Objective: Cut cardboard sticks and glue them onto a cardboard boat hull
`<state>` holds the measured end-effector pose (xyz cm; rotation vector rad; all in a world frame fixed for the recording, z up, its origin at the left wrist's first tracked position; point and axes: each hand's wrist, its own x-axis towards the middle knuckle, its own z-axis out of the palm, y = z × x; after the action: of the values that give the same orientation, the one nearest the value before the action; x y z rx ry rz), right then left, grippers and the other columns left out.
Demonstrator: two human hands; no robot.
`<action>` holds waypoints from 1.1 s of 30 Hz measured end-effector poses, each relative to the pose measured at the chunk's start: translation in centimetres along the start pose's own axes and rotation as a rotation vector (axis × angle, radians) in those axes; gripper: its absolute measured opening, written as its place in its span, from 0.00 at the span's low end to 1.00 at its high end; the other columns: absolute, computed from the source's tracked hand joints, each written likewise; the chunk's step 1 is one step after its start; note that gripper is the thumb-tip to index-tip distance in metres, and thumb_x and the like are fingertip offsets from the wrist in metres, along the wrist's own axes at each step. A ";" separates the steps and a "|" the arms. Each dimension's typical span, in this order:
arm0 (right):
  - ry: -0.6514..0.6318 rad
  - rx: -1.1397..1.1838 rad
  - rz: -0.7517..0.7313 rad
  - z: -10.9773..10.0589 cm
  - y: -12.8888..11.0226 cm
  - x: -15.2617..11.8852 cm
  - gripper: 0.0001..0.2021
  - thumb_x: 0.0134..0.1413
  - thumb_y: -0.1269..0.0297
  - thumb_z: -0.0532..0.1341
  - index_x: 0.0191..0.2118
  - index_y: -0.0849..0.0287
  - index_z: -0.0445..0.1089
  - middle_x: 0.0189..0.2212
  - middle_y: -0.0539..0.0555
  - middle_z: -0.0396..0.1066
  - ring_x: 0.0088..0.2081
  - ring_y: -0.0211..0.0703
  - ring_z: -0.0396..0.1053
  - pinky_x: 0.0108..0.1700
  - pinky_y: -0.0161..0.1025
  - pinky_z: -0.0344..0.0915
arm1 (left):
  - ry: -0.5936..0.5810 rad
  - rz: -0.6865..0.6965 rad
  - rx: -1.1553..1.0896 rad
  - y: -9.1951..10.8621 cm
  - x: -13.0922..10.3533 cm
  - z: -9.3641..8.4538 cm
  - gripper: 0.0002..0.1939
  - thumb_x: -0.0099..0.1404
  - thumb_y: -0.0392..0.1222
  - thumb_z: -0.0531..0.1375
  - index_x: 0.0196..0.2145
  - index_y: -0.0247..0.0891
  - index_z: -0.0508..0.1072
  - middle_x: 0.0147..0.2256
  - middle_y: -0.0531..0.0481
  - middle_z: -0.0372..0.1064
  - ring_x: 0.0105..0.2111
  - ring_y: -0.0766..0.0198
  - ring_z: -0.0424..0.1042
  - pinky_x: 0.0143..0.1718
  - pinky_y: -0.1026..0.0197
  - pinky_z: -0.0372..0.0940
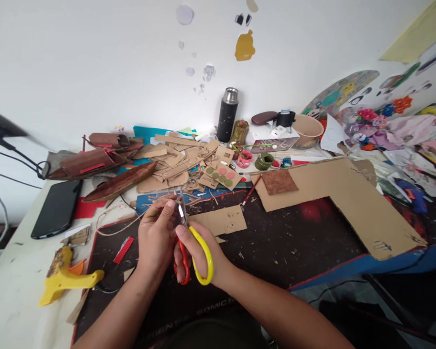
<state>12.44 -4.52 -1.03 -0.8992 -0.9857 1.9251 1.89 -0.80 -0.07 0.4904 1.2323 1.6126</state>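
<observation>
Right hand gripping scissors, pointing away from body, long axis leaning slightly left; left hand pinching small piece

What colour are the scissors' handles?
One red handle and one yellow handle; best seen in the head view.

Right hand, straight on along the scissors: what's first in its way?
The scissors in the right hand would probably meet the cardboard scraps first, though depth is unclear and the left hand sits close beside the blades.
</observation>
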 end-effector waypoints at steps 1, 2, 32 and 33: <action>0.001 0.000 0.003 0.0 0.1 0.0 0.31 0.63 0.27 0.61 0.38 0.55 0.63 0.16 0.43 0.68 0.13 0.38 0.67 0.16 0.31 0.62 | 0.000 -0.002 0.000 0.0 0.0 0.0 0.20 0.47 0.52 0.82 0.30 0.41 0.81 0.39 0.50 0.82 0.43 0.57 0.79 0.49 0.57 0.74; 0.002 0.002 0.008 0.0 0.1 0.0 0.31 0.63 0.27 0.60 0.38 0.55 0.63 0.16 0.43 0.67 0.13 0.38 0.66 0.16 0.31 0.62 | 0.000 -0.003 0.004 0.0 0.0 0.0 0.20 0.47 0.52 0.82 0.30 0.41 0.81 0.39 0.50 0.82 0.43 0.57 0.79 0.49 0.57 0.74; 0.018 0.089 0.127 -0.6 1.5 -0.1 0.31 0.55 0.28 0.66 0.38 0.55 0.64 0.13 0.37 0.61 0.09 0.34 0.57 0.11 0.30 0.55 | -0.062 0.178 0.027 -0.2 0.8 -1.0 0.15 0.58 0.51 0.78 0.31 0.42 0.78 0.41 0.51 0.80 0.48 0.58 0.77 0.52 0.58 0.70; 0.012 0.103 0.119 -0.8 1.2 -0.2 0.31 0.55 0.29 0.67 0.39 0.56 0.66 0.13 0.37 0.61 0.09 0.33 0.57 0.11 0.29 0.55 | -0.070 0.173 0.035 0.2 1.0 -1.3 0.16 0.57 0.51 0.78 0.30 0.42 0.78 0.40 0.52 0.80 0.45 0.59 0.76 0.50 0.59 0.69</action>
<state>12.81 -4.94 -2.38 -0.9268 -0.8338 2.0474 0.40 -0.47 -0.67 0.6863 1.1938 1.7052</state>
